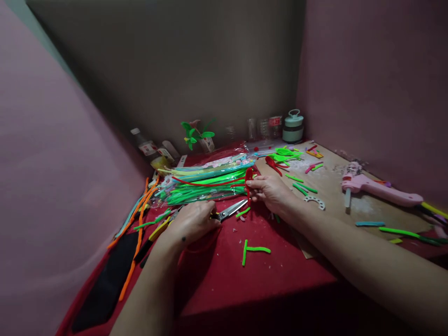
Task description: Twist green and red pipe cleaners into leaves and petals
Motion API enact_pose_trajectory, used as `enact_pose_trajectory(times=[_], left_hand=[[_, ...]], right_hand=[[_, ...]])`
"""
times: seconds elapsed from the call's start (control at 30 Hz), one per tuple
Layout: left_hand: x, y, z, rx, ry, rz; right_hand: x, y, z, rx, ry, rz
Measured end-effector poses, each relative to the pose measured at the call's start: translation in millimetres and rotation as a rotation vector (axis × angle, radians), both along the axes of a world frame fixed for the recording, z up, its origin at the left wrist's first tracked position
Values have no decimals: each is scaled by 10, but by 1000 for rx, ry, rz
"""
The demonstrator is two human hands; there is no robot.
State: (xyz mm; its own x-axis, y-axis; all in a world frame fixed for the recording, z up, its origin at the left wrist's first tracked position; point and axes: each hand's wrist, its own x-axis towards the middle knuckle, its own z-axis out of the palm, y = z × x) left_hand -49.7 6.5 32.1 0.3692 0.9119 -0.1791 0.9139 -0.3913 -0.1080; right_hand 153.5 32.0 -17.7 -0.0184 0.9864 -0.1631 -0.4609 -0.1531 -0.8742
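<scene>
My left hand (198, 219) is closed round the handles of a pair of scissors (233, 210), whose metal blades point right. Between the pinched fingers of my right hand (269, 189) is a red pipe cleaner (248, 175), bent into a loop at the top. A long red strand runs left from it over the bagged pipe cleaners, and a short red end hangs down by the scissor tips. Whether the blades touch that end I cannot tell. Just below the tips lies a short green pipe cleaner piece (243, 213).
Clear bags of green and pastel pipe cleaners (210, 184) lie behind my hands. A pink glue gun (381, 186) rests on the brown board (329, 163) at right, among cut pieces. Orange pipe cleaners (140, 233) and a black phone-like slab (108, 280) are at left. Bottles and a lidded jar (293, 128) stand behind.
</scene>
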Motion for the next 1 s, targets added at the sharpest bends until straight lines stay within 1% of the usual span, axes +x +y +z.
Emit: enact_pose_trajectory(times=[0.13,0.27,0.33,0.4,0.47,0.53,0.6,0.63,0.73,0.8,0.83,0.87,0.93,0.97,1.0], left_hand=[[-54,-60,-37,-1,63,-102],[-148,-53,-83,-1,55,-178],[-180,-40,-110,-32,27,-183],[-207,-22,-136,-71,-6,-159],[-238,-5,-151,-87,-55,-134],[-280,2,-136,-85,-144,-127],[-325,-15,-73,-127,-272,-127],[-345,-32,-24,-184,-335,-124],[-389,-100,150,-326,-537,-41],[-397,-122,231,-347,-675,28],[-394,-118,246,-354,-736,65],[-384,-105,242,-361,-794,109],[-346,-60,180,-360,-881,194],[-317,-36,132,-319,-910,216],[-284,-16,79,-240,-901,208]], right_hand=[[7,-4,3,9,67,4],[23,2,15,25,110,-12],[38,11,34,55,135,-31],[63,25,63,90,182,-50],[97,39,104,115,244,-59],[135,48,156,117,298,-65],[171,47,213,110,336,-71],[187,45,241,102,357,-77],[224,40,305,63,425,-104],[246,50,327,24,447,-129],[256,59,331,8,455,-138],[265,70,331,-3,464,-145],[276,88,321,-7,484,-148],[275,93,313,3,491,-139],[271,92,304,17,492,-127]])
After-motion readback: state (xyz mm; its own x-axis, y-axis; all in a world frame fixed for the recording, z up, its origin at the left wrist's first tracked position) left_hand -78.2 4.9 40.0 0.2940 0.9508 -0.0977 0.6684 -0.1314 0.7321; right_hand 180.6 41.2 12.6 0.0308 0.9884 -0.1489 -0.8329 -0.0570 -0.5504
